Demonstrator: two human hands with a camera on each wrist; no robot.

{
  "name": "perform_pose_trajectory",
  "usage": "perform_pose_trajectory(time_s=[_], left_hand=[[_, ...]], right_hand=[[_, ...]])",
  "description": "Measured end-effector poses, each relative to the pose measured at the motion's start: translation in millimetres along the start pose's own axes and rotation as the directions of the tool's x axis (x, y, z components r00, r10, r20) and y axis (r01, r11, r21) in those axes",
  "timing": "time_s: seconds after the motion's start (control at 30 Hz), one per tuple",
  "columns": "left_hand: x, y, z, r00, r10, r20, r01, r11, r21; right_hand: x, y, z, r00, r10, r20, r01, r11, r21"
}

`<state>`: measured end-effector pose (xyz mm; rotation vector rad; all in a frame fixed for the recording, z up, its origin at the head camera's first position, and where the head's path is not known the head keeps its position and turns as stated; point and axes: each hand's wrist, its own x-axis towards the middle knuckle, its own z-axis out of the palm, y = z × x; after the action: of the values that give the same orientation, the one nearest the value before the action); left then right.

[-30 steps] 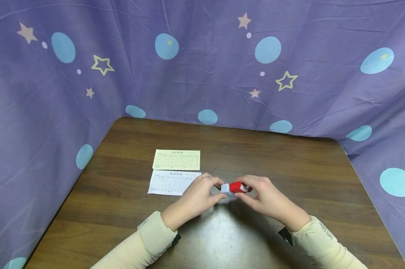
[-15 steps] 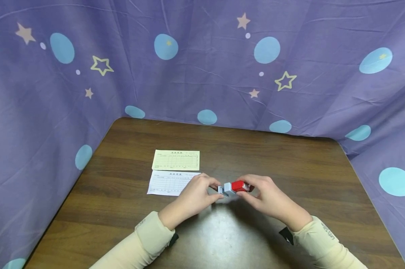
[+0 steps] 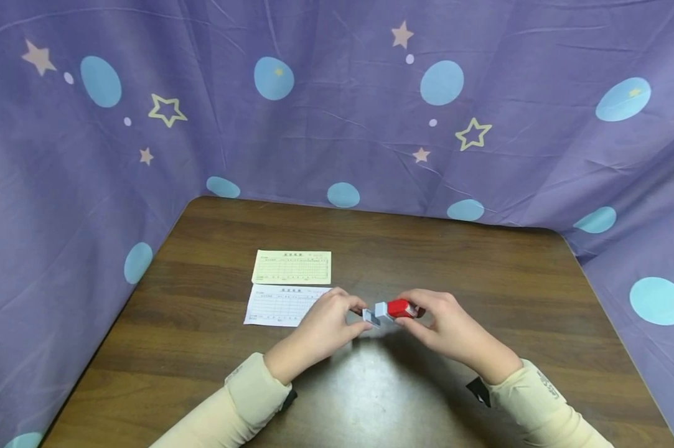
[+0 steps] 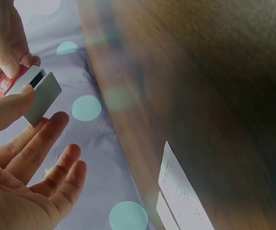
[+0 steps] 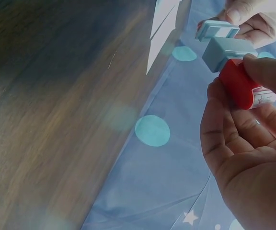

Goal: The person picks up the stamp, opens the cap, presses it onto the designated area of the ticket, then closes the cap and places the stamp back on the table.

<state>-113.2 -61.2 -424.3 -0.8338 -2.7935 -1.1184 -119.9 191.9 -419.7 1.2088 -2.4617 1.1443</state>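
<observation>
Between both hands is a red self-inking stamp (image 3: 399, 308) with a pale grey-blue base. My right hand (image 3: 445, 320) grips its red body between thumb and fingers, tilted with the base toward the left. Thumb and fingers of my left hand (image 3: 321, 323) pinch the stamp's shallow grey cap (image 3: 371, 318). A narrow gap shows between the cap and the stamp base (image 5: 229, 51) in the right wrist view. From the left wrist, the outer face of the cap (image 4: 44, 98) is visible and hides part of the base. Both pieces are held above the table.
A yellow printed form (image 3: 292, 267) lies on the brown wooden table (image 3: 482, 267) left of centre. Just in front of it lies a white form (image 3: 277, 305), partly covered by my left hand. Purple patterned curtains (image 3: 342, 124) enclose the table's back and sides.
The cap has come off the stamp base and a gap has opened between them. My right hand has shifted slightly right with the stamp, my left hand slightly left with the cap.
</observation>
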Motion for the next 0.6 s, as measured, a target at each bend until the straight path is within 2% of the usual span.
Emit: perform_pose_trajectory(time_s=[0.3,0.6], left_hand=[[6.8,4.6,1.1,1.0,0.017,0.011,-0.018,0.997,0.074],[12.8,4.0,6.2,1.0,0.002,0.025,-0.004,0.997,0.078]], right_hand=[[-4,1,-5.7,1.0,0.027,-0.012,-0.028,0.999,-0.043],[-5,3,-8.4,0.999,0.028,-0.027,-0.03,0.995,-0.096]])
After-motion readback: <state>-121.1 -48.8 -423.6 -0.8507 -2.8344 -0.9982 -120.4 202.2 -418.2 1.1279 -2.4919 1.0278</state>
